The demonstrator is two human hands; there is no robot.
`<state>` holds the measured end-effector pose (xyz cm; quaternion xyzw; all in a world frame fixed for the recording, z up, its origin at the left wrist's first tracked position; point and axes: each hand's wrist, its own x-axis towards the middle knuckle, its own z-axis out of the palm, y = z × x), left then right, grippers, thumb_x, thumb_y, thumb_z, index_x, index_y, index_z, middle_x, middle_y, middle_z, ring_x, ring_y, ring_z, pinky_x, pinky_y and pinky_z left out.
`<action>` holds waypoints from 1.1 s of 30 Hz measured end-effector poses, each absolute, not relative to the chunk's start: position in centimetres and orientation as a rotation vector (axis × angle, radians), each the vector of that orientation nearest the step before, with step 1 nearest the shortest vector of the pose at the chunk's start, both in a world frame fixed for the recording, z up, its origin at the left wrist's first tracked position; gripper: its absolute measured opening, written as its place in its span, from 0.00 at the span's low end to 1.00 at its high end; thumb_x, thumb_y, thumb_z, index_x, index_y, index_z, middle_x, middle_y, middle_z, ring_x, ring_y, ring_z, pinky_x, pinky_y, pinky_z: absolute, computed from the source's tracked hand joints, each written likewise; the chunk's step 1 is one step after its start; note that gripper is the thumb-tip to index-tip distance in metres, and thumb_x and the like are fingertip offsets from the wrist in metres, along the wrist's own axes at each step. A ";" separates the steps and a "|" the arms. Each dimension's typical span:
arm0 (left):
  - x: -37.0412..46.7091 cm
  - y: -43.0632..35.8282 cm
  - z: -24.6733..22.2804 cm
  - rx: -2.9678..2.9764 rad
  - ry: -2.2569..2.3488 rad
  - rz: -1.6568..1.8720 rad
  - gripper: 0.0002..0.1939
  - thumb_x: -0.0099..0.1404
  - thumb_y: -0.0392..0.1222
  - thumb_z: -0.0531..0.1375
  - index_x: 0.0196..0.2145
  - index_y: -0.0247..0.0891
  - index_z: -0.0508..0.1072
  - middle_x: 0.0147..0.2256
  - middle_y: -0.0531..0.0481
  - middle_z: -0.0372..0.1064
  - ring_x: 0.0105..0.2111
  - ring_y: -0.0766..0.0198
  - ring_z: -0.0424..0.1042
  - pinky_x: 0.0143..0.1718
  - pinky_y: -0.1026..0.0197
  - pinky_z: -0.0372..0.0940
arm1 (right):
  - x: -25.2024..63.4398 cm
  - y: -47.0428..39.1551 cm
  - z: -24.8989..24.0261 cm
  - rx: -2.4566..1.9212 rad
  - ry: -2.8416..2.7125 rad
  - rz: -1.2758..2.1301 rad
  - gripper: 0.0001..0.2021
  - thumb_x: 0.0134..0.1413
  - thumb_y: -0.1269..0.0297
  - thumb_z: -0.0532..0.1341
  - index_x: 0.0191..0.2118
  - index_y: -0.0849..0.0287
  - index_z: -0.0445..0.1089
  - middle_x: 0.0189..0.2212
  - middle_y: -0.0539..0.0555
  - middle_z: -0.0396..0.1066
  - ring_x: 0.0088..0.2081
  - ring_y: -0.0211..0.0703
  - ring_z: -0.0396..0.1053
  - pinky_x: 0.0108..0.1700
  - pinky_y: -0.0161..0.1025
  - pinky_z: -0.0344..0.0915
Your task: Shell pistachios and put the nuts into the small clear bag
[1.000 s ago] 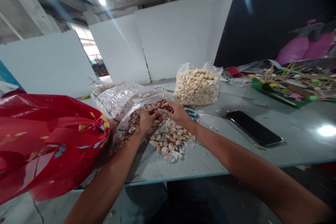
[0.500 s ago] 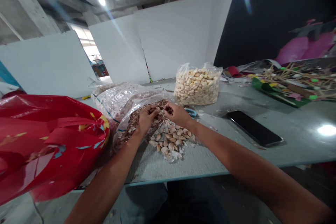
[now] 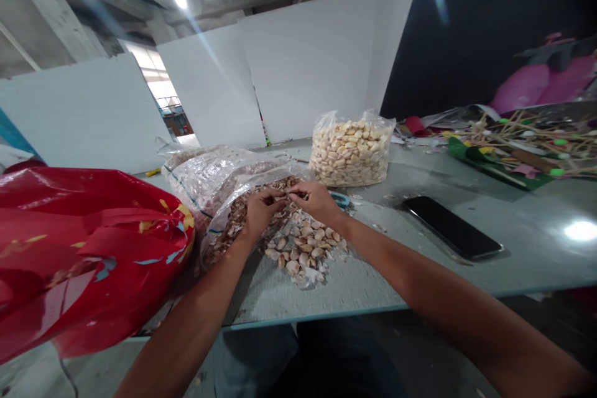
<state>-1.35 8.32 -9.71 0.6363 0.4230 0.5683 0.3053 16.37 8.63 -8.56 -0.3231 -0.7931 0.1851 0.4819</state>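
Observation:
My left hand (image 3: 262, 208) and my right hand (image 3: 314, 200) meet fingertip to fingertip over the open mouth of a clear plastic bag of brown skins (image 3: 236, 214). Both are closed in a pinch on a small garlic clove (image 3: 286, 194), mostly covered by the fingers. Just below them, a heap of unpeeled garlic cloves (image 3: 304, 247) lies on the table with bits of pale papery skin (image 3: 310, 277). Behind my right hand stands a clear bag full of peeled, cream-coloured cloves (image 3: 352, 152). A blue handle (image 3: 340, 199) pokes out beside my right wrist.
A large red plastic bag (image 3: 93, 249) fills the left side of the grey table (image 3: 298, 308). To the right lies a black phone (image 3: 451, 227). Thin sticks and coloured scraps (image 3: 522, 143) are piled at the far right. White panels (image 3: 326, 62) stand behind the table.
My fingertips, slightly apart before, have come together at the clove. My right hand's fingers have straightened towards the left hand. The bags, the heap and the phone stay where they were.

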 end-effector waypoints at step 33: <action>-1.6 8.0 -9.3 2.047 1.206 1.413 0.12 0.56 0.43 0.63 0.38 0.38 0.78 0.32 0.50 0.73 0.25 0.68 0.68 0.25 0.66 0.63 | 16.3 8.4 -8.6 -0.744 -1.712 1.111 0.12 0.48 0.60 0.60 0.33 0.63 0.74 0.24 0.51 0.73 0.25 0.38 0.69 0.29 0.34 0.66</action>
